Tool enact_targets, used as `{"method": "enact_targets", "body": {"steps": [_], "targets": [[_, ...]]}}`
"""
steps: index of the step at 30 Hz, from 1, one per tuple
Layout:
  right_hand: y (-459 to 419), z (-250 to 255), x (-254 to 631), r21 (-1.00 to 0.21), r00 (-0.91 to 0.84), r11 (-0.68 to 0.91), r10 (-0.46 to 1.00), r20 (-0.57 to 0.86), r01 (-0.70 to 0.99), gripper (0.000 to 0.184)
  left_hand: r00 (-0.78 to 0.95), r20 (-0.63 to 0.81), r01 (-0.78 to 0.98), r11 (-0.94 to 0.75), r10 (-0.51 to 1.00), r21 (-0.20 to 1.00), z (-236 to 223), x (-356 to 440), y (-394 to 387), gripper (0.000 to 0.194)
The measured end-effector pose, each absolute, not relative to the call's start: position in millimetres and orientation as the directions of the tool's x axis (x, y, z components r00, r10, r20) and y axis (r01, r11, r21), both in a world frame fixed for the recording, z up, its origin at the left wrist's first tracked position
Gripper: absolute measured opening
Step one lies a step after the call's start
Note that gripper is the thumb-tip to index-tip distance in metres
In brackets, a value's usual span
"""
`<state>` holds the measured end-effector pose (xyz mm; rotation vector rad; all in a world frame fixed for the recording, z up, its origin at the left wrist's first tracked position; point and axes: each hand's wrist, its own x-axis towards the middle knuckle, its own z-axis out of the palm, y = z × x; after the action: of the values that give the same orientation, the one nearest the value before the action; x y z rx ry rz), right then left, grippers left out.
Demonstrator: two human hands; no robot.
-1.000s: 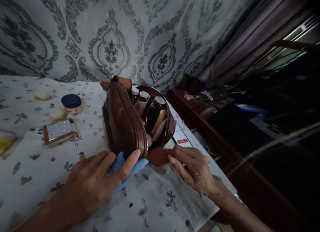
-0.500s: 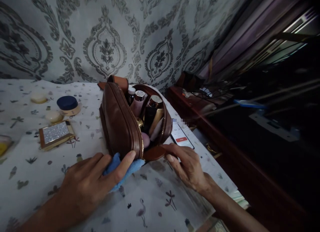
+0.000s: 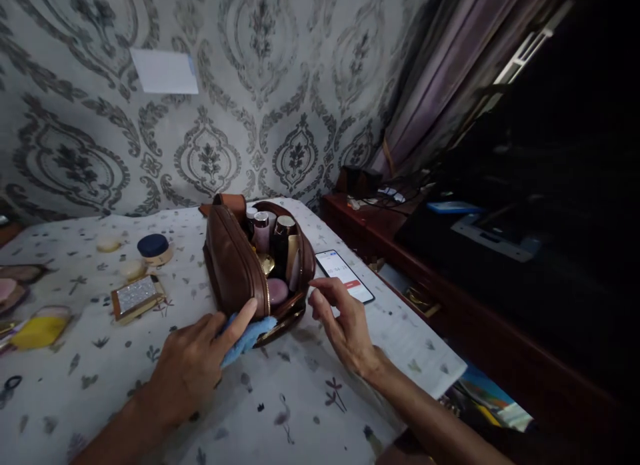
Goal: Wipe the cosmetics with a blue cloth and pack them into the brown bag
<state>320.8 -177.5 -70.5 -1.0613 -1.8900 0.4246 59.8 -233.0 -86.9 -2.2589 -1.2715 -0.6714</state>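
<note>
A brown leather cosmetic bag stands unzipped on the cloth-covered table. Inside it are several bottles, among them a pink bottle with a silver cap, plus a pink rounded item. My left hand grips a blue cloth at the bag's near left corner, its index finger lying along the leather. Close by the bag's right edge is my right hand, fingers bent and slightly apart, with nothing visible between them. The zippered near end of the bag lies between the hands.
A phone with a lit screen lies right of the bag. To the left are a glittery compact, a blue-lidded jar and a yellow item. A dark red desk borders the table's right side.
My right hand has let go of the brown leather flap, which has dropped from sight; the bag's zippered near end now shows there. My left hand stays at the corner. The view has tilted up.
</note>
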Motion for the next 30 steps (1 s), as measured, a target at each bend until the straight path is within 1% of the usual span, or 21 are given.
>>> {"method": "enact_targets", "body": {"steps": [4, 8, 9, 11, 13, 14, 16, 18, 20, 21, 22, 24, 27, 30], "targets": [[-184, -68, 313, -0.668, -0.231, 0.595, 0.798, 0.557, 0.447, 0.025, 0.443, 0.559, 0.883, -0.451, 0.701, -0.135, -90, 55, -236, 0.090], [-193, -69, 307, -0.674, -0.273, 0.626, 0.779, 0.564, 0.392, 0.026, 0.366, 0.529, 0.919, -0.386, 0.765, -0.078, -98, 37, -247, 0.085], [-196, -69, 306, -0.678, -0.289, 0.629, 0.778, 0.559, 0.381, 0.027, 0.346, 0.509, 0.928, -0.368, 0.788, -0.061, -100, 30, -250, 0.080], [-201, -72, 302, -0.689, -0.334, 0.628, 0.777, 0.533, 0.361, 0.030, 0.312, 0.455, 0.940, -0.341, 0.834, -0.021, -106, 14, -256, 0.063], [-207, -74, 294, -0.701, -0.403, 0.625, 0.772, 0.491, 0.344, 0.038, 0.280, 0.425, 0.948, -0.318, 0.861, 0.021, -110, -3, -261, 0.045], [-210, -75, 287, -0.713, -0.431, 0.617, 0.772, 0.467, 0.332, 0.044, 0.258, 0.425, 0.953, -0.301, 0.868, 0.037, -110, -10, -263, 0.042], [-218, -75, 272, -0.772, -0.461, 0.564, 0.791, 0.402, 0.293, 0.061, 0.196, 0.439, 0.966, -0.249, 0.877, 0.066, -110, -21, -265, 0.039], [-225, -72, 255, -0.875, -0.475, 0.431, 0.831, 0.290, 0.220, 0.077, 0.121, 0.430, 0.976, -0.186, 0.894, 0.110, -109, -27, -266, 0.036], [-231, -69, 240, -0.946, -0.486, 0.282, 0.857, 0.174, 0.159, 0.083, 0.051, 0.405, 0.978, -0.128, 0.913, 0.165, -109, -29, -267, 0.030], [-233, -68, 234, -0.960, -0.478, 0.242, 0.866, 0.146, 0.144, 0.082, 0.029, 0.395, 0.976, -0.111, 0.918, 0.188, -110, -29, -268, 0.028], [-235, -69, 230, -0.962, -0.456, 0.234, 0.878, 0.146, 0.141, 0.081, 0.016, 0.391, 0.973, -0.104, 0.920, 0.205, -111, -29, -268, 0.025], [-236, -74, 225, -0.944, -0.401, 0.288, 0.893, 0.206, 0.158, 0.081, 0.015, 0.398, 0.971, -0.109, 0.917, 0.214, -115, -27, -269, 0.019], [-236, -87, 222, -0.877, -0.358, 0.439, 0.865, 0.352, 0.196, 0.085, 0.069, 0.411, 0.975, -0.149, 0.909, 0.166, -118, -24, -271, 0.017], [-234, -98, 222, -0.773, -0.347, 0.582, 0.800, 0.490, 0.251, 0.089, 0.139, 0.433, 0.971, -0.208, 0.891, 0.117, -117, -22, -272, 0.021]]}}
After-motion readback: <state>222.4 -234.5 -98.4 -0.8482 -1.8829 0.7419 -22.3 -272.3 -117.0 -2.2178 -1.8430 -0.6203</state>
